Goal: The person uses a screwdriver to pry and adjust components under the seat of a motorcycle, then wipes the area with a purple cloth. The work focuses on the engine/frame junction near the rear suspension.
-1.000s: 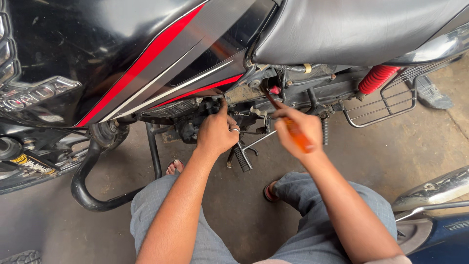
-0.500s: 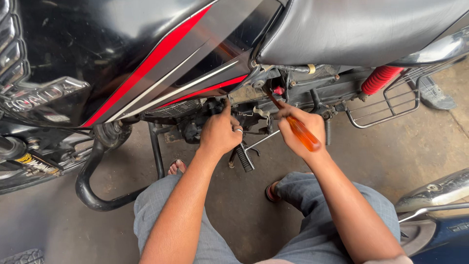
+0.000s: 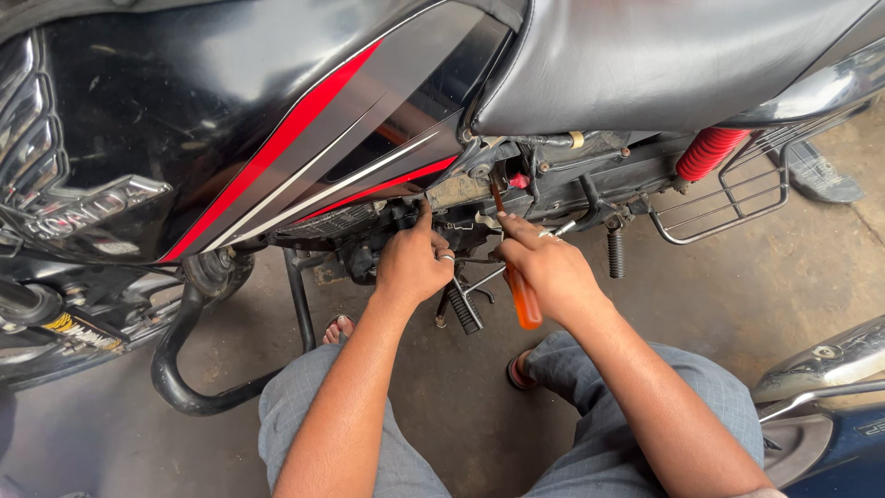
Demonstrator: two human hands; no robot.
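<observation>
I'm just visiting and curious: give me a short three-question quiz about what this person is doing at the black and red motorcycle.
1. True or false: the right hand grips an orange-handled screwdriver whose shaft points up into the frame under the black padded seat.
2. Where does the left hand rest?
A. on the red coil shock spring
B. against the lower edge of the black and red side panel
C. on the grey concrete floor
3. Fill in: a metal ____ shows on one finger of the left hand.

Key: 1 true; 2 B; 3 ring.
</observation>
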